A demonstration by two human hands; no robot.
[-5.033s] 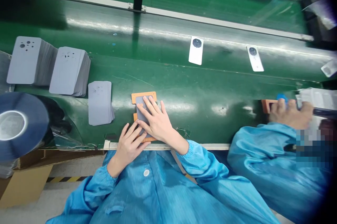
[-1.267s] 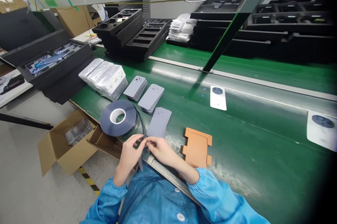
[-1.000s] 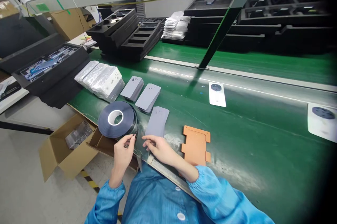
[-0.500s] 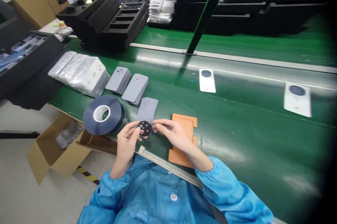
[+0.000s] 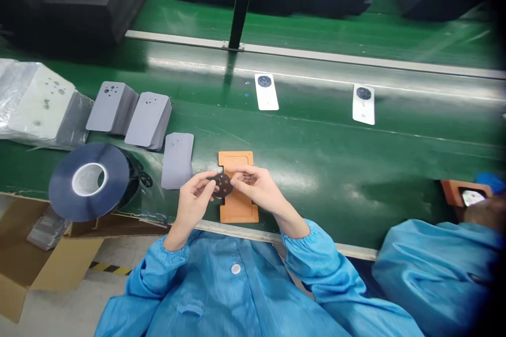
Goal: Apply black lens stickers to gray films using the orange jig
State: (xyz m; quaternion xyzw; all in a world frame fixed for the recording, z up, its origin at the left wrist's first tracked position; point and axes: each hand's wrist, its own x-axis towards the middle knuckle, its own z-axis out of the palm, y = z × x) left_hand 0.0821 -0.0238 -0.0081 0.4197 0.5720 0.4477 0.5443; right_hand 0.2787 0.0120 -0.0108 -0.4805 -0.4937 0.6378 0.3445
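Between my two hands is a round black disc with several holes [image 5: 223, 185], like a camera-lens cover sticker. My left hand [image 5: 193, 200] pinches its left edge between thumb and fingers. The fingers of my right hand [image 5: 256, 189] grip its right edge. Right below the disc lies an orange fixture plate [image 5: 238, 209] with a shallow recess, partly hidden by my hands. Left of my hands sits a small stack of grey phone-shaped sheets [image 5: 177, 160]. Farther left is a big roll of dark film [image 5: 114, 184] carrying black disc shapes on its loose end.
Two taller stacks of grey sheets [image 5: 146, 121] [image 5: 110, 107] stand beside wrapped white panels [image 5: 43, 99]. White panels with black discs [image 5: 267, 95] [image 5: 364, 107] lie on the green belt [image 5: 308, 142]. A co-worker's sleeve [image 5: 435, 273] is at the right; an open carton [image 5: 67, 266] is below left.
My view has turned to the right, bringing a co-worker into sight. My hands have carried the black disc from beside the grey sheets to over the orange fixture.
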